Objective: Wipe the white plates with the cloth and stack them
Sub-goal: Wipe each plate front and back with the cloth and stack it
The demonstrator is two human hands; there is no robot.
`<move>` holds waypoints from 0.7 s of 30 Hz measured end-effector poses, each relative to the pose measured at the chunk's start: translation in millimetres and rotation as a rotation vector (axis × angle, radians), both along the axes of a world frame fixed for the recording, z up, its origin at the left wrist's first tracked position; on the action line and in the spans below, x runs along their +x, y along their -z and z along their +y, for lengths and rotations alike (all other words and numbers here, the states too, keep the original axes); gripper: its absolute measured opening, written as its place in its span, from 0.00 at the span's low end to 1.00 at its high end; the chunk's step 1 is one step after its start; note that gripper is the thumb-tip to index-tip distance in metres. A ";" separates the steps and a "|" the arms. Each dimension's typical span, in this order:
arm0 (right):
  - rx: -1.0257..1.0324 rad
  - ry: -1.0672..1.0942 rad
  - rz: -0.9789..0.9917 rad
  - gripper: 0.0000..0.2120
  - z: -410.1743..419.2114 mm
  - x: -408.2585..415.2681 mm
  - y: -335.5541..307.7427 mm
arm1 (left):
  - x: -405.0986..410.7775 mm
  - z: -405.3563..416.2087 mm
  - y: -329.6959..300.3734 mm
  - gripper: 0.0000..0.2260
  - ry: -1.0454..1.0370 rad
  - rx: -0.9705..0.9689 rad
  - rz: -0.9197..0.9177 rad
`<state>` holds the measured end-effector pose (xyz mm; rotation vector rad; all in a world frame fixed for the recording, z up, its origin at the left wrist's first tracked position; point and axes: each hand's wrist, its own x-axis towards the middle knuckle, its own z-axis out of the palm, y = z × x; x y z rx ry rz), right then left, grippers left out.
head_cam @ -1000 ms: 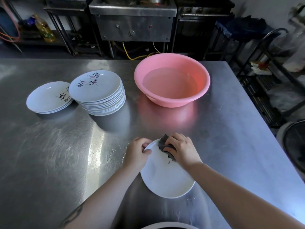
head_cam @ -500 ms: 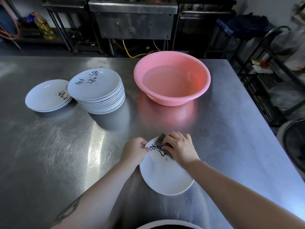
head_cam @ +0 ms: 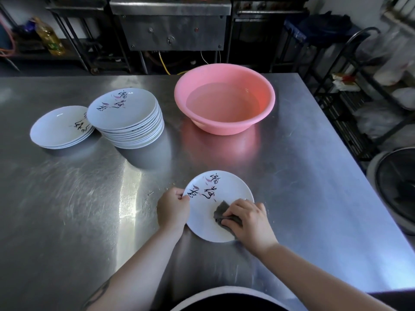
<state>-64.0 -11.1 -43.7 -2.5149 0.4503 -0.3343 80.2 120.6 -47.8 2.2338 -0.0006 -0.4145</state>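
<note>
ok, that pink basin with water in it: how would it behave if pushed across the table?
The basin looks roughly half full, so it is probably heavy and the water would likely slosh if shoved fast. Its base is narrower than its rim, yet the low water mass should resist tipping. The steel table looks smooth, so it would probably slide rather than catch.

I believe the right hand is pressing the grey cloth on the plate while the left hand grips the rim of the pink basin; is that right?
Not quite. In the head view, the left hand grips the rim of the plate being wiped, not the pink basin, which stands untouched farther back on the table. The right hand is indeed pressing the grey cloth on that plate.
</note>
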 end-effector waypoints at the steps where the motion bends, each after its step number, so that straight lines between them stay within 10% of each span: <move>1: 0.025 -0.035 0.001 0.06 3.1 -0.1 -0.1 | 0.0 2.1 -0.2 0.07 0.005 -0.025 0.009; 10: 0.125 -0.047 -0.008 0.04 -17.7 6.0 -2.9 | -21.0 64.5 8.2 0.18 0.545 -0.080 -0.522; 21: 0.232 -0.042 -0.034 0.03 -24.1 3.3 -7.8 | -11.7 45.0 10.0 0.19 0.925 -0.008 -0.563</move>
